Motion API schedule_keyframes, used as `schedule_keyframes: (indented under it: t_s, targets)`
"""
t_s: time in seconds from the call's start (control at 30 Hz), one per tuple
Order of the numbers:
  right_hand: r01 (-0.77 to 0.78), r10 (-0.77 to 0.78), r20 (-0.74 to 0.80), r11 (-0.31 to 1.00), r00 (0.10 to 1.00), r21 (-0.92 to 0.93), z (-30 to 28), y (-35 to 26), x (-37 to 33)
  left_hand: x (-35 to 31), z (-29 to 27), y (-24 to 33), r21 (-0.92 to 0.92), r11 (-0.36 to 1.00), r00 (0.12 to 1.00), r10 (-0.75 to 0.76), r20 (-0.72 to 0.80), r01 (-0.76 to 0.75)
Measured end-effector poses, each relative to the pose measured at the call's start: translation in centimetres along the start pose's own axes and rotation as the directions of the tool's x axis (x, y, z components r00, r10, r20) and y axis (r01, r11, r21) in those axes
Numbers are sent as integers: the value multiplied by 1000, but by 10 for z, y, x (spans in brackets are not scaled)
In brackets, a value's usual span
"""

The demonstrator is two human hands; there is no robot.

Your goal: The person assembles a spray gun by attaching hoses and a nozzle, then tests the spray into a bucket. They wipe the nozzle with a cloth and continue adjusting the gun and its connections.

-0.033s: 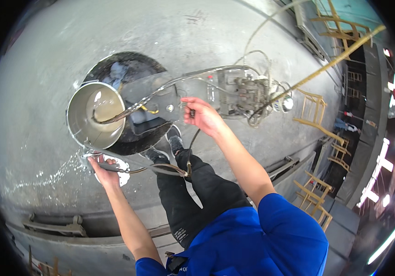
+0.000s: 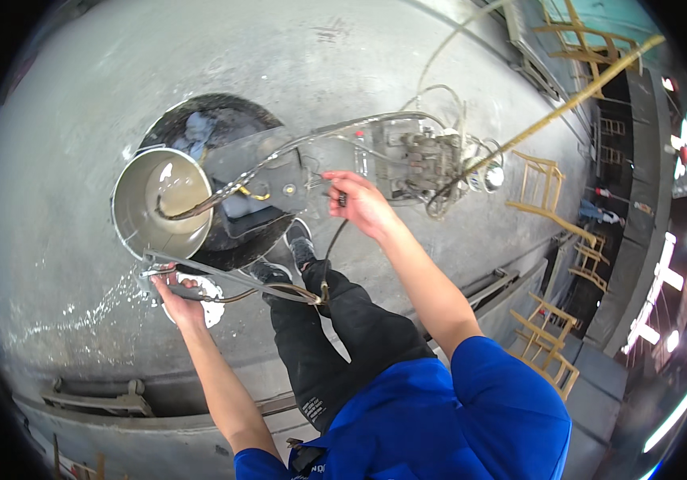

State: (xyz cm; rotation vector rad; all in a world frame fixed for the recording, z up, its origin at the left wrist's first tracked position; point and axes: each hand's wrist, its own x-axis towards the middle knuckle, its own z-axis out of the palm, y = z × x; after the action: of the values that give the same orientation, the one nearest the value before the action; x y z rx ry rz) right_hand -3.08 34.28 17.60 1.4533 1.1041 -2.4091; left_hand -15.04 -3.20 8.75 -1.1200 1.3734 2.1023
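Observation:
My left hand (image 2: 181, 300) is closed around the handle of a metal spray gun (image 2: 159, 274), beside the near rim of a round metal bucket (image 2: 122, 228). From the gun a hose (image 2: 239, 296) loops across my trouser legs. Cloudy liquid fills part of the bucket, and a dark hose end (image 2: 191, 210) dips into it. Right of the bucket, my right hand (image 2: 363, 210) hangs above the floor with its fingers curled round a small black part (image 2: 343, 198), too small to name for sure. Thin wires (image 2: 310, 172) show just beyond its fingertips.
A hose-fed pump machine (image 2: 427, 164) stands to the right, with a red-capped clear bottle (image 2: 360, 152) beside it. Under the bucket lies a dark round mat (image 2: 239, 244). White splashes mark the floor at left. Wooden chair frames (image 2: 539, 188) stand far right; a yellow pole (image 2: 567, 116) slants across.
My right hand has shifted slightly right, away from the bucket, its fingers still curled. My left hand keeps its hold on the spray gun, which has tilted a little. The whole view has moved slightly.

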Motion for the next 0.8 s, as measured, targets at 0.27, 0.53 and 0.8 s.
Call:
schedule_keyframes:
  t_s: [0.27, 0.53, 0.8]
  targets:
    - [-43, -206, -733, 951, 649, -305, -178, -4, -93, 29, 5, -30, 277, 960, 968, 21, -252, 52]
    - [-352, -601, -592, 479, 537, -804, -236, 13, -64, 36, 9, -44, 300, 949, 942, 14, -336, 92]
    - [-477, -681, -593, 386, 429, -789, -181, -26, -39, 59, -5, -51, 287, 943, 947, -76, -314, 170]
